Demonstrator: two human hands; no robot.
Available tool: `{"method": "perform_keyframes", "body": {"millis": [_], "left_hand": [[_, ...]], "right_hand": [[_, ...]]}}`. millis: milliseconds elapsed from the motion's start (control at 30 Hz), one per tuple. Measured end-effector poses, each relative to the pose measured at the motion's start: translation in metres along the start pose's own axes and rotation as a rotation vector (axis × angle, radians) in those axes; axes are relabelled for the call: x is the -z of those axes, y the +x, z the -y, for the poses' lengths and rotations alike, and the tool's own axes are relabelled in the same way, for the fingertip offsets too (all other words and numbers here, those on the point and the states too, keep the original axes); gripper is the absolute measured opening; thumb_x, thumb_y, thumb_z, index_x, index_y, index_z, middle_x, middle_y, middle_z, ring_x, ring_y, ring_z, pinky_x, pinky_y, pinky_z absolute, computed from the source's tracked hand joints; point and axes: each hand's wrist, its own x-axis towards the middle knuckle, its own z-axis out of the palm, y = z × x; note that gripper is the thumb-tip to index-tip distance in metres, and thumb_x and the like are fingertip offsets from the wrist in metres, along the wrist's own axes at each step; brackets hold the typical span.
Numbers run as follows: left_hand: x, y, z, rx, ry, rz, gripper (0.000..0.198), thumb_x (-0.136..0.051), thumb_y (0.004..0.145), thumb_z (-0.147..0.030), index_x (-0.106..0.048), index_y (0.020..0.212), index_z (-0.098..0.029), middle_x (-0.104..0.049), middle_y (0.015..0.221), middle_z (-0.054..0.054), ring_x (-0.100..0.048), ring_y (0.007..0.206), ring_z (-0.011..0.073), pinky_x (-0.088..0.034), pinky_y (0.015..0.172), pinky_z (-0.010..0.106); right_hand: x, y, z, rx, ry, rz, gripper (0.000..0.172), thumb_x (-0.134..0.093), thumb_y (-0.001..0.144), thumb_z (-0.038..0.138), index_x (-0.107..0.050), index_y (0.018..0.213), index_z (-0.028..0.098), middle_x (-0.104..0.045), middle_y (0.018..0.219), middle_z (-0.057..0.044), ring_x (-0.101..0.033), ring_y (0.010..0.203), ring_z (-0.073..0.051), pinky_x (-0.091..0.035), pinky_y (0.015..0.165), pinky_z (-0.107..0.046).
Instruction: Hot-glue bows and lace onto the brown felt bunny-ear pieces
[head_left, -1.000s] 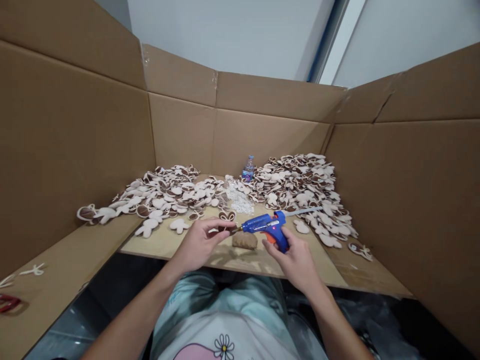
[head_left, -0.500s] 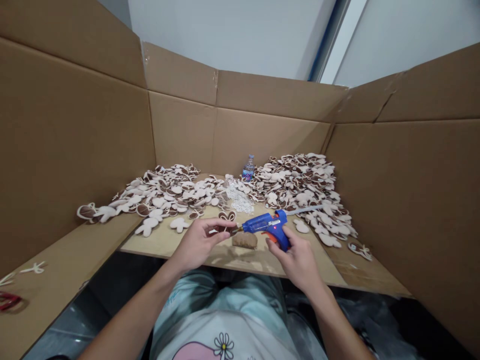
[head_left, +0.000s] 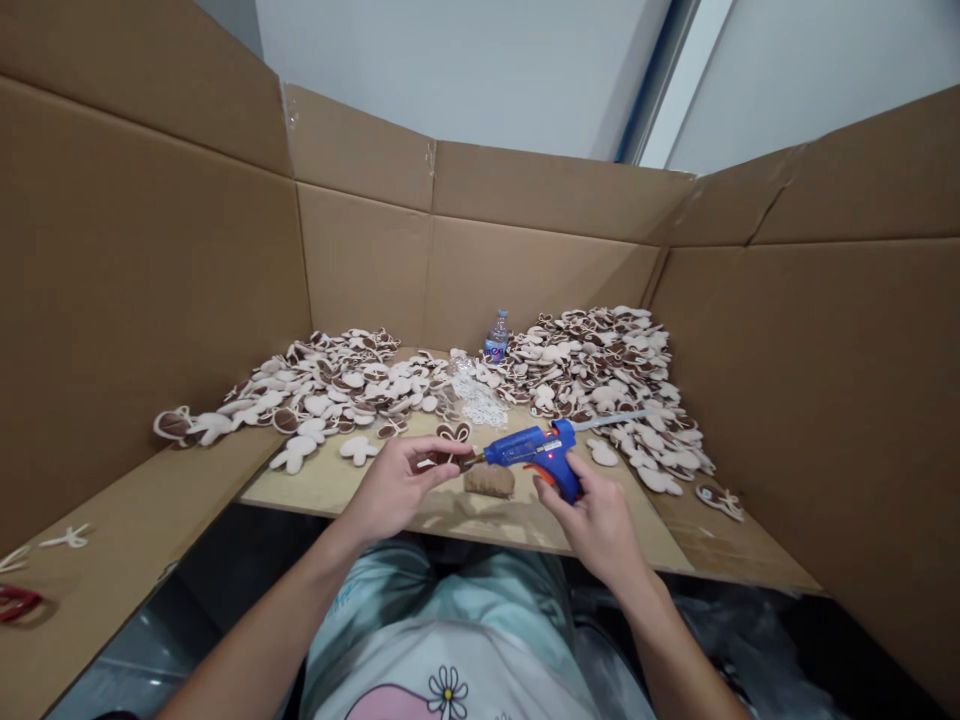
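Background: tall brown cardboard panels point(head_left: 150, 300) stand on three sides, with a pale wall point(head_left: 450, 60) rising behind them.
Surface: a light wooden board point(head_left: 322, 495) lies between low cardboard ledges, its front edge just past the person's lap.
Left hand: the left hand point(head_left: 397, 485) is raised just above the board, fingers reaching toward the glue gun's tip.
Left grip: clenched in a pinch on a small brown-and-cream bow-shaped cutout point(head_left: 454, 433), which stands up just beyond the fingertips.
Right hand: the right hand point(head_left: 592, 530) is at the gun's rear, above the board's right side.
Right grip: clenched around the gun's blue handle, with fingers point(head_left: 574, 490) wrapped near the orange trigger point(head_left: 544, 475).
Glue gun: a blue hot glue gun point(head_left: 532, 450) is held roughly level between both hands, its metal nozzle point(head_left: 472, 460) pointing left, right beside the cutout and the left fingertips. A clear glue stick point(head_left: 611, 420) juts from its back.
Below the gun: a brown textured lump point(head_left: 489, 481) lies on the board.
Heaps: two large piles of cream-and-brown cutouts point(head_left: 337, 380) and point(head_left: 592, 370) spread along the back, left and right.
Between the heaps: a plastic water bottle point(head_left: 496, 338) stands upright behind a small pile of white lacy pieces point(head_left: 476, 402).
Left ledge: a red object point(head_left: 15, 605) is cut off by the frame's edge.
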Motion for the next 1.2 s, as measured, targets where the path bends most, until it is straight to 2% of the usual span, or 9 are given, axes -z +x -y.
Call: {"method": "perform_keyframes", "body": {"millis": [267, 567, 933, 1033, 1100, 1200], "left_hand": [[0.000, 0.000, -0.003, 0.003, 0.011, -0.007, 0.022, -0.068, 0.079, -0.025, -0.075, 0.099, -0.019, -0.077, 0.106, 0.008, -0.072, 0.096, 0.0231, -0.056, 0.089, 0.038], [0.001, -0.001, -0.004, 0.012, 0.016, -0.017, 0.021, -0.069, 0.079, -0.024, -0.076, 0.098, -0.019, -0.078, 0.102, 0.008, -0.072, 0.093, 0.0226, -0.056, 0.087, 0.037], [0.003, 0.000, -0.001, -0.008, 0.050, -0.019, 0.022, -0.069, 0.079, -0.027, -0.076, 0.098, -0.019, -0.078, 0.101, 0.008, -0.072, 0.093, 0.0232, -0.056, 0.086, 0.036], [0.004, 0.001, 0.001, 0.000, 0.044, -0.018, 0.022, -0.068, 0.080, -0.027, -0.076, 0.098, -0.019, -0.078, 0.101, 0.009, -0.072, 0.094, 0.0235, -0.056, 0.086, 0.036], [0.005, 0.002, 0.001, 0.006, 0.076, -0.034, 0.022, -0.068, 0.079, -0.026, -0.076, 0.098, -0.019, -0.078, 0.103, 0.009, -0.072, 0.095, 0.0242, -0.056, 0.087, 0.037], [0.009, 0.005, 0.002, 0.013, 0.157, -0.079, 0.022, -0.067, 0.079, -0.025, -0.077, 0.098, -0.019, -0.078, 0.104, 0.009, -0.072, 0.096, 0.0252, -0.055, 0.087, 0.037]], "right_hand": [[0.001, 0.001, 0.001, -0.003, -0.021, -0.003, 0.022, -0.056, 0.085, 0.036, -0.052, 0.069, 0.021, -0.043, 0.053, 0.006, -0.031, 0.044, -0.010, -0.026, 0.046, -0.024], [0.004, 0.001, 0.002, -0.014, -0.024, -0.008, 0.022, -0.055, 0.085, 0.035, -0.050, 0.069, 0.022, -0.039, 0.051, 0.008, -0.031, 0.041, -0.010, -0.025, 0.045, -0.025], [0.002, 0.002, 0.002, 0.030, -0.106, -0.076, 0.020, -0.053, 0.084, 0.035, -0.046, 0.068, 0.024, -0.050, 0.054, 0.003, -0.039, 0.044, -0.013, -0.030, 0.048, -0.026], [0.004, 0.007, -0.007, -0.025, -0.164, -0.048, 0.015, -0.053, 0.082, 0.034, -0.052, 0.074, 0.022, -0.056, 0.058, 0.000, -0.046, 0.048, -0.015, -0.033, 0.051, -0.026], [0.005, 0.011, -0.019, -0.122, -0.208, 0.023, 0.012, -0.055, 0.080, 0.032, -0.055, 0.075, 0.021, -0.061, 0.061, -0.003, -0.053, 0.054, -0.018, -0.035, 0.053, -0.027], [0.003, 0.015, -0.040, -0.270, -0.235, 0.150, 0.013, -0.058, 0.077, 0.028, -0.055, 0.065, 0.022, -0.064, 0.059, -0.005, -0.057, 0.054, -0.020, -0.035, 0.050, -0.026]]}}
